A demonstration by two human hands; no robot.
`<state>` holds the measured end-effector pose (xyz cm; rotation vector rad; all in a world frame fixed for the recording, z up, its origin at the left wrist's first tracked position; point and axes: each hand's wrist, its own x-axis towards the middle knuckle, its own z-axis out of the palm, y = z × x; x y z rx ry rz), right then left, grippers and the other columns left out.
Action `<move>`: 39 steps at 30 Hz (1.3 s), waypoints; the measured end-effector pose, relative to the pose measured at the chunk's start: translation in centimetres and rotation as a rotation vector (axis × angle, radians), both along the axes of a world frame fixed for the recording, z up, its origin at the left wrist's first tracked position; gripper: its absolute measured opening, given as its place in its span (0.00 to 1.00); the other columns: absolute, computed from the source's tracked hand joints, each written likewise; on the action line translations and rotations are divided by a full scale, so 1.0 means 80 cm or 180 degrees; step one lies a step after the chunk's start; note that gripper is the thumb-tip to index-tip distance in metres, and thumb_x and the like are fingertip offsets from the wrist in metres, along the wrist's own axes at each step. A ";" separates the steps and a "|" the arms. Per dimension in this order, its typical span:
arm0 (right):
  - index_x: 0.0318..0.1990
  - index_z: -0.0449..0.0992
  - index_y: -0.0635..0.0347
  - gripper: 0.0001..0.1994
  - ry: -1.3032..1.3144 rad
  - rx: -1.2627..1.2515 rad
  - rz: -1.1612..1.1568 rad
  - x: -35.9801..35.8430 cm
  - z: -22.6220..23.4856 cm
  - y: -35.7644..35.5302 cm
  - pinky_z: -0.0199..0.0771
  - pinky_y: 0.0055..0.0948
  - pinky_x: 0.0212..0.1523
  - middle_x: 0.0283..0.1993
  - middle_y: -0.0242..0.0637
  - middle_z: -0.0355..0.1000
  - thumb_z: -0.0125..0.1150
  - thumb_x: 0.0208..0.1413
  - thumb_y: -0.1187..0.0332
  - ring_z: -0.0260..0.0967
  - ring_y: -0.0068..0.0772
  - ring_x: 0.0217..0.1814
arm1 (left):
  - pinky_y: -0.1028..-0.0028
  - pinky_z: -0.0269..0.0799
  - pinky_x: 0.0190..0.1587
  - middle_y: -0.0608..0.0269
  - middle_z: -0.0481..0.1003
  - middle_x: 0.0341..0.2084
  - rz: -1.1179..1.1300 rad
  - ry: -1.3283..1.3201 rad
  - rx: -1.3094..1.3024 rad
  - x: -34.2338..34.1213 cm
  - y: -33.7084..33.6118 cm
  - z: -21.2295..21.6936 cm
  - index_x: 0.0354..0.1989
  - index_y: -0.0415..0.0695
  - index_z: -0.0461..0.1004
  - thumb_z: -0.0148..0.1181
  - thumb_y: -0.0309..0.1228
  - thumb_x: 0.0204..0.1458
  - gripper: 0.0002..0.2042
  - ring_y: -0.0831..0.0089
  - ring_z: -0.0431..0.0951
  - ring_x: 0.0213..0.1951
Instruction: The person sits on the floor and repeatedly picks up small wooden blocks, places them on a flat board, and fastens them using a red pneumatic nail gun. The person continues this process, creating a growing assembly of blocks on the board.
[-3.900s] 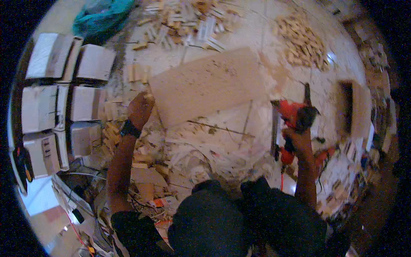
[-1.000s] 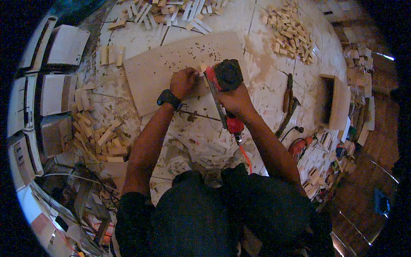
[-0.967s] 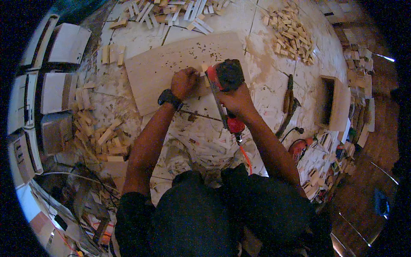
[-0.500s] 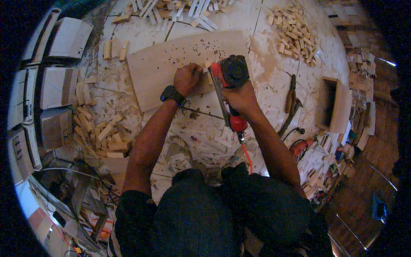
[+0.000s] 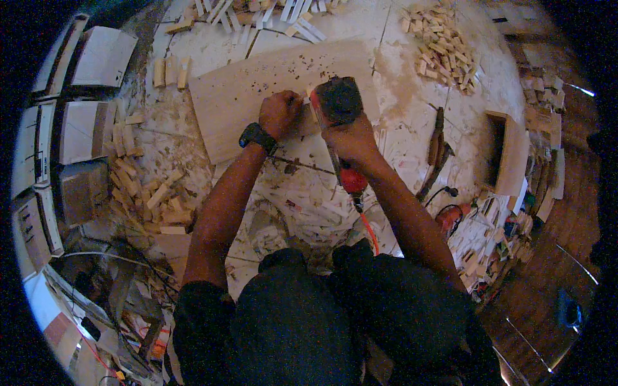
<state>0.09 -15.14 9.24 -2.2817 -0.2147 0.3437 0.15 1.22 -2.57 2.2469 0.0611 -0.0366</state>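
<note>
My right hand (image 5: pixel 354 143) is wrapped round the handle of a red and black air nailer (image 5: pixel 340 101), with an orange hose (image 5: pixel 369 231) running from its rear end toward me. The nailer stands over a pale wooden board (image 5: pixel 225 96) that lies flat in front of me. My left hand (image 5: pixel 280 114), a dark watch on its wrist, is closed just left of the nailer. Its fingertips pinch a small pale wood block (image 5: pixel 306 99), mostly hidden by the fingers and the tool. Small dark bits (image 5: pixel 288 74) are scattered across the board's far part.
Wood block piles lie at the far right (image 5: pixel 444 48) and near left (image 5: pixel 161 199); white-faced strips (image 5: pixel 296 13) lie at the back. A hammer (image 5: pixel 438 151) and an open wooden box (image 5: pixel 505 154) are on the right. Box-like wooden pieces (image 5: pixel 87 132) line the left.
My right hand has moved the nailer slightly left, closer to my left hand. My left hand stays at nearly the same spot on the board.
</note>
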 end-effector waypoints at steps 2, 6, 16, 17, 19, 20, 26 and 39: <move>0.41 0.74 0.52 0.19 0.0039 -0.0262 0.0021 0.001 -0.001 -0.001 0.73 0.41 0.38 0.33 0.44 0.75 0.62 0.42 0.55 0.74 0.48 0.36 | 0.62 0.72 0.37 0.51 0.77 0.28 -0.0029 0.0222 -0.0063 0.002 0.001 -0.003 0.33 0.42 0.77 0.53 0.41 0.52 0.15 0.55 0.77 0.30; 0.40 0.74 0.53 0.18 0.0567 -0.0472 -0.0149 0.001 0.001 -0.003 0.73 0.42 0.38 0.33 0.45 0.75 0.61 0.42 0.56 0.73 0.49 0.36 | 0.63 0.73 0.37 0.52 0.77 0.28 -0.0081 0.0123 0.0032 0.006 0.003 -0.007 0.32 0.43 0.78 0.53 0.42 0.51 0.15 0.57 0.78 0.31; 0.32 0.70 0.59 0.12 0.0531 0.0525 -0.0598 -0.003 0.042 -0.070 0.70 0.27 0.23 0.23 0.30 0.67 0.61 0.36 0.78 0.67 0.25 0.22 | 0.63 0.73 0.38 0.51 0.77 0.28 -0.0073 0.0373 0.0050 0.010 0.003 0.000 0.33 0.42 0.77 0.55 0.41 0.48 0.14 0.55 0.78 0.32; 0.32 0.70 0.59 0.11 0.0528 0.0588 -0.0754 -0.003 0.048 -0.081 0.69 0.27 0.23 0.23 0.30 0.68 0.61 0.36 0.78 0.67 0.25 0.22 | 0.62 0.73 0.38 0.51 0.77 0.28 -0.0071 0.0411 0.0032 0.011 0.004 0.001 0.33 0.42 0.77 0.55 0.41 0.48 0.14 0.55 0.77 0.32; 0.31 0.70 0.60 0.11 0.0548 0.0617 -0.0965 -0.007 0.058 -0.103 0.70 0.26 0.22 0.24 0.31 0.69 0.62 0.36 0.78 0.67 0.25 0.22 | 0.62 0.72 0.39 0.50 0.77 0.28 -0.0093 0.0395 0.0014 0.012 0.004 0.001 0.33 0.42 0.77 0.55 0.40 0.49 0.14 0.54 0.77 0.33; 0.32 0.70 0.60 0.12 0.0631 0.0516 -0.1100 -0.009 0.062 -0.111 0.70 0.26 0.22 0.24 0.32 0.69 0.62 0.36 0.78 0.68 0.25 0.22 | 0.62 0.72 0.40 0.50 0.77 0.28 -0.0083 0.0325 0.0053 0.012 0.005 0.000 0.33 0.42 0.77 0.55 0.40 0.49 0.14 0.54 0.77 0.33; 0.35 0.70 0.62 0.14 0.0629 0.0631 -0.1420 -0.030 0.071 -0.163 0.72 0.27 0.24 0.25 0.34 0.70 0.62 0.36 0.78 0.70 0.28 0.23 | 0.63 0.72 0.40 0.49 0.77 0.29 -0.0033 0.0151 0.0086 0.012 0.006 -0.014 0.34 0.41 0.76 0.56 0.40 0.48 0.14 0.54 0.77 0.33; 0.37 0.70 0.61 0.16 0.1040 0.0809 -0.1911 -0.069 0.058 -0.236 0.73 0.26 0.24 0.26 0.32 0.69 0.65 0.38 0.76 0.68 0.26 0.22 | 0.63 0.71 0.42 0.51 0.74 0.37 0.0561 -0.0134 0.1215 -0.178 0.084 0.017 0.40 0.40 0.72 0.57 0.29 0.47 0.12 0.57 0.75 0.40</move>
